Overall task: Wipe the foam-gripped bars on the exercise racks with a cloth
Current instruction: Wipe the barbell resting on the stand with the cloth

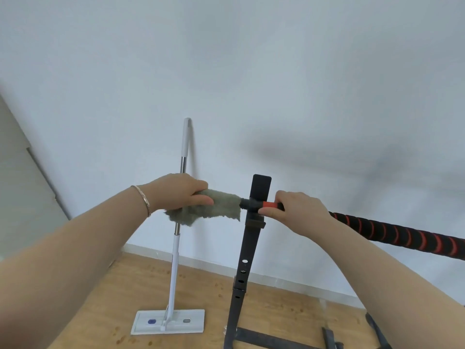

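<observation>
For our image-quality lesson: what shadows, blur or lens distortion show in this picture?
Head view: soft even light, no glare; a broad smeared shadow on the wall right of the post; a thin shadow beside the mop; cloth fairly sharp; wide-angle stretch enlarges the forearms at the bottom corners.

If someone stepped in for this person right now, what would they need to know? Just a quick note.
The left hand grips the grey cloth, wrapped round the end of the foam-gripped bar left of the black upright.
The right hand grips the bar at its orange section, just right of the upright.
Done: the frame cannot show what has been wiped.
Left: probably the black-and-red foam length running off to the right, which has no cloth on it.
A mop leans on the wall behind.
</observation>
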Demonstrator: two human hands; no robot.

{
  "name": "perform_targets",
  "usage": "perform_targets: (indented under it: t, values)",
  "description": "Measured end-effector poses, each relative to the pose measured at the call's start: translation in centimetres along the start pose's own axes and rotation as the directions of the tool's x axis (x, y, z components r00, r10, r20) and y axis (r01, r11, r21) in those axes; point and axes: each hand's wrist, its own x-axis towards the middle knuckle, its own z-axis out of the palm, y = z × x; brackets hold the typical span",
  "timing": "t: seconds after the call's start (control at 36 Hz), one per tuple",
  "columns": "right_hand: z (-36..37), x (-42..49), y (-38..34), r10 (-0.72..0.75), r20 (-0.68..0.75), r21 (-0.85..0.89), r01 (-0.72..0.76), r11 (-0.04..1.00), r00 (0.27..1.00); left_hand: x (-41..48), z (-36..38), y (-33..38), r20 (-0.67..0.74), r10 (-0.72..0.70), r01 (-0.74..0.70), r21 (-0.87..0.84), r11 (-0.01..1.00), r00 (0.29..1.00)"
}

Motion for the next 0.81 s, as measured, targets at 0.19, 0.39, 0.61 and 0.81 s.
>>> perform_targets:
  t: [0.19,0.39,0.61,0.81]
  values:
    - [0.5,0.5,-0.1,0.023,0.008,-0.001,-0.023,1.000,1.000,-1.2,1.8,0.0,0.028,-0.111,0.114,-0.362,0.925,0.993]
    - [0.9,0.2,-0.3,0.053,-0.007,0.025,-0.053,0.998,0.999,-2.3,2.9,-0.7,-0.116,-0.245,0.195,-0.332,0.923,0.963]
    - [0.5,-0.3,-1.7,-0.044,-0.280,0.170,0.095,0.981,0.959,-4.4,0.1,2.6,-0.359,-0.461,0.101,-0.691,0.716,0.812]
    - [-2.6,-1.6,-5.6,0.078,-0.268,0.651,0.121,0.750,0.960,-2.8,-0.8,7.9,-0.426,-0.472,-0.001,-0.743,0.669,0.772]
